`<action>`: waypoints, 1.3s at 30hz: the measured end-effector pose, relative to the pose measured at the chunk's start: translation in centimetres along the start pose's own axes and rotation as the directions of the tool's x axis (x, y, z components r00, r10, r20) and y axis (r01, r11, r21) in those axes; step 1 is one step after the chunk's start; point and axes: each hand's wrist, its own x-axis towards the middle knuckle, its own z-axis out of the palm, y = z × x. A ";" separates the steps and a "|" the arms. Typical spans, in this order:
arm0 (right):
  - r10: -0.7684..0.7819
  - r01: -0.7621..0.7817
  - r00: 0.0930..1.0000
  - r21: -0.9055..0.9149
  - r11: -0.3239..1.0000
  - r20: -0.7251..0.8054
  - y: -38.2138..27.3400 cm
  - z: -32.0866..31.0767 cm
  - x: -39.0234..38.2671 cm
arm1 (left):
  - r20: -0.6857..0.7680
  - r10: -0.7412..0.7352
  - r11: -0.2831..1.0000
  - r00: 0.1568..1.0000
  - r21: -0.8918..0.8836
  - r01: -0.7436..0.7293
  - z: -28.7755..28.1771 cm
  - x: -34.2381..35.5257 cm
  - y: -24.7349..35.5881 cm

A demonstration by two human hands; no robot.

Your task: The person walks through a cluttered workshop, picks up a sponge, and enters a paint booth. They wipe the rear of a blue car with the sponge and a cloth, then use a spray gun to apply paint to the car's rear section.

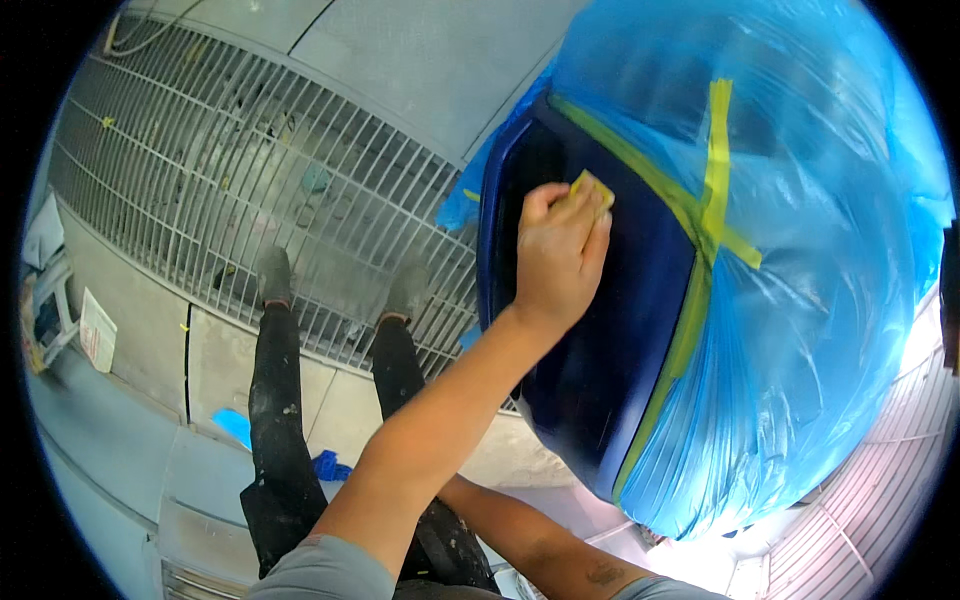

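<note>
My left hand (562,250) is closed on a small yellow pad (604,192) and presses it against a glossy dark blue panel (635,265), which looks like part of a car body. Yellow-green masking tape (690,310) runs along the panel's right edge. It holds down blue plastic film (810,330) that covers the large rounded form to the right. A separate strip of yellow tape (718,150) crosses the film. Low in the view, my right forearm (545,540) passes behind the left one, and my right hand is hidden there.
My feet stand on a metal floor grating (330,190) that borders pale floor slabs (420,50). A crumpled blue cloth (330,466) and a light blue scrap (232,427) lie near my legs. Sheets and a frame-like object (48,270) are at the far left.
</note>
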 end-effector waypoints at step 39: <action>-0.051 0.053 0.992 0.015 0.998 -0.115 0.4 1.6 0.7 | 0.010 0.034 0.999 0.999 0.024 -0.034 -0.1 -0.4 0.6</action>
